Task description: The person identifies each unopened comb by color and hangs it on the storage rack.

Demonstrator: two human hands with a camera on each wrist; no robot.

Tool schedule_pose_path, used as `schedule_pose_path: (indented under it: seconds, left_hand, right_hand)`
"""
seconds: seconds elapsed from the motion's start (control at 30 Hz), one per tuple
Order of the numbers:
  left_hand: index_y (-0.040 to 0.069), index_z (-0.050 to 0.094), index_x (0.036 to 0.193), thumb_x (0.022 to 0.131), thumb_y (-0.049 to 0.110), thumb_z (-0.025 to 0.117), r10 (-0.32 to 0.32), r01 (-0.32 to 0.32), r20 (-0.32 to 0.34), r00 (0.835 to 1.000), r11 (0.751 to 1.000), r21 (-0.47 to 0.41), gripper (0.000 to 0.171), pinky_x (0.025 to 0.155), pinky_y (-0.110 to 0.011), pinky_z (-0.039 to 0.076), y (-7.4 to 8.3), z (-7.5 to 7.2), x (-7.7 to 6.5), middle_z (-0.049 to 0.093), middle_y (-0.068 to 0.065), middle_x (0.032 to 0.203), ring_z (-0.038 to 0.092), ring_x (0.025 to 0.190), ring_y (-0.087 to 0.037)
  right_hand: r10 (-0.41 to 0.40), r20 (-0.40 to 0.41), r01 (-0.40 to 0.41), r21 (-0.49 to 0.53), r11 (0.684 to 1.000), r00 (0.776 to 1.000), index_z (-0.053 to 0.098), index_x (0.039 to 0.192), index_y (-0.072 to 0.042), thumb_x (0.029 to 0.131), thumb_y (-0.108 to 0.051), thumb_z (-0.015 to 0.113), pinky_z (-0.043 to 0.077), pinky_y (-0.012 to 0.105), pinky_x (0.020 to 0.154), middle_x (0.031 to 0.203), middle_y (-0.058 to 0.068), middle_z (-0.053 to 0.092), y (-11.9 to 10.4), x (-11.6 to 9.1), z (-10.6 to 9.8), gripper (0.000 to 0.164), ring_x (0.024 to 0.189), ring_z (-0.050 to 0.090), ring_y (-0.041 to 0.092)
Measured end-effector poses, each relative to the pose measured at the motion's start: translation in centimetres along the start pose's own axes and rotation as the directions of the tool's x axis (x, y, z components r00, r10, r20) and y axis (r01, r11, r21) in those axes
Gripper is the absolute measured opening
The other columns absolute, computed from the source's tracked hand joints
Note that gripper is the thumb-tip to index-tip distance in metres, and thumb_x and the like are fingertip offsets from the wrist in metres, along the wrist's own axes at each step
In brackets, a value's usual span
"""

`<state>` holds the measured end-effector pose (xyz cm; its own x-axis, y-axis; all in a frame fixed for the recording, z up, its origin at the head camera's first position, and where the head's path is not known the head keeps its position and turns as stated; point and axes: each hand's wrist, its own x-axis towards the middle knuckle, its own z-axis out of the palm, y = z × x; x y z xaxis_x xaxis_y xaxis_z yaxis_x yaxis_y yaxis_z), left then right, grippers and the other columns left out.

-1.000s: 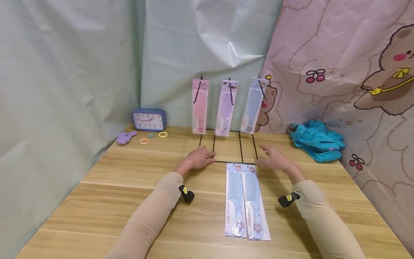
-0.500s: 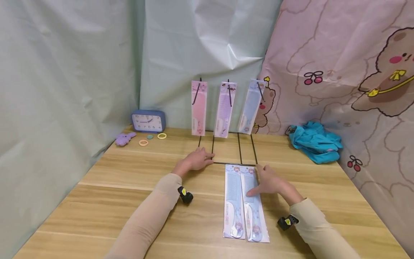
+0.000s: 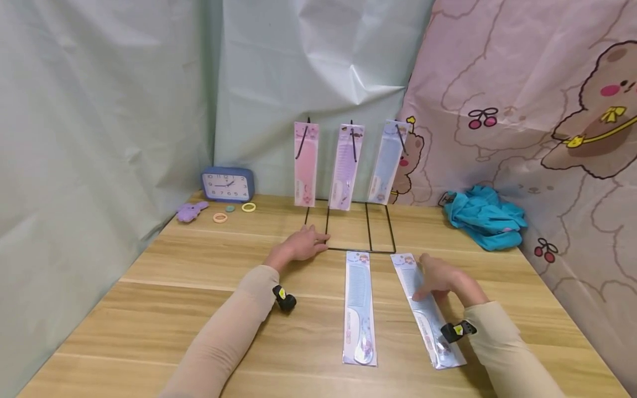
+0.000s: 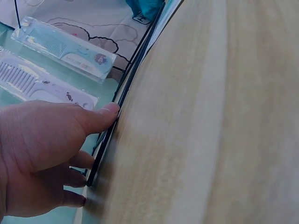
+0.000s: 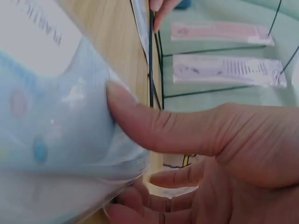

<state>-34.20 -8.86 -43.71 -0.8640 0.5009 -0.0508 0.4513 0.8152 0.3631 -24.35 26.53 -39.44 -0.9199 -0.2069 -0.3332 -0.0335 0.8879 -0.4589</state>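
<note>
My left hand (image 3: 301,244) holds the front bar of a black wire display rack (image 3: 370,226) at its left end. In the left wrist view, the thumb lies on the near side of the bar, with the fingers behind it. My right hand (image 3: 440,276) pinches a light blue comb in clear packaging (image 3: 423,301) by its right edge. Its thumb (image 5: 124,100) is on top of the package, while fingers reach under the edge. Another packaged blue comb (image 3: 359,307) lies flat in front of the rack. Pink (image 3: 306,166), purple (image 3: 346,166) and blue packaged combs (image 3: 389,163) hang from the rack's hooks.
A blue alarm clock (image 3: 227,184) stands back left. Near it lie a purple plush toy (image 3: 191,211), a yellow ring (image 3: 249,207), an orange ring (image 3: 220,218) and a small teal piece (image 3: 230,208). A crumpled turquoise cloth (image 3: 487,218) sits at back right.
My right hand has come down from beside the rack to the right-hand packaged comb, taken its edge and drawn it rightward, apart from the other. The left hand stays at the rack.
</note>
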Motion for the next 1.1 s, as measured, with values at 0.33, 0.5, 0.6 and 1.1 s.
schedule_pose_path:
  seconds: [0.33,0.5,0.6,1.1]
  left_hand:
    - [0.019,0.05,0.149,0.106,0.036,0.05,0.012,-0.012,0.005,1.0,1.0,-0.01,0.046,0.117,-0.059,0.021,-0.1,0.2,0.0,0.024,-0.032,0.156,0.02,0.145,-0.05]
    - [0.02,0.05,0.149,0.106,0.037,0.049,0.005,-0.005,0.01,1.0,1.0,-0.014,0.047,0.117,-0.059,0.021,-0.2,0.2,0.1,0.023,-0.032,0.157,0.018,0.145,-0.051]
    - [0.02,0.049,0.149,0.106,0.038,0.049,-0.006,0.006,0.017,1.0,1.0,-0.009,0.047,0.117,-0.059,0.021,-0.2,0.1,0.1,0.023,-0.032,0.157,0.018,0.145,-0.05]
    - [0.02,0.049,0.15,0.106,0.038,0.048,-0.003,0.003,0.021,1.0,1.0,-0.002,0.047,0.117,-0.058,0.022,-0.1,-0.1,0.0,0.023,-0.031,0.158,0.019,0.146,-0.048]
  right_hand:
    - [0.045,-0.014,-0.043,0.097,0.994,0.999,0.024,0.144,0.012,0.075,-0.003,0.085,0.059,0.041,0.055,0.112,0.034,0.051,1.1,-0.8,-2.3,0.093,0.084,0.062,0.036]
    - [-0.037,-0.197,0.067,0.147,0.987,0.98,0.009,0.152,0.009,0.081,0.002,0.079,0.059,0.043,0.057,0.123,0.046,0.046,1.1,-1.5,-3.9,0.1,0.097,0.061,0.045]
    - [-0.089,-0.368,0.142,0.118,0.983,0.925,0.022,0.149,0.01,0.085,-0.003,0.078,0.06,0.044,0.063,0.121,0.043,0.051,0.5,-2.0,-4.7,0.085,0.097,0.062,0.046]
    - [-0.547,-0.563,0.76,0.254,0.599,0.619,0.013,0.16,-0.011,0.087,0.017,0.065,0.058,0.027,0.076,0.158,0.019,0.018,-4.2,-4.3,-4.8,0.094,0.12,0.046,0.049]
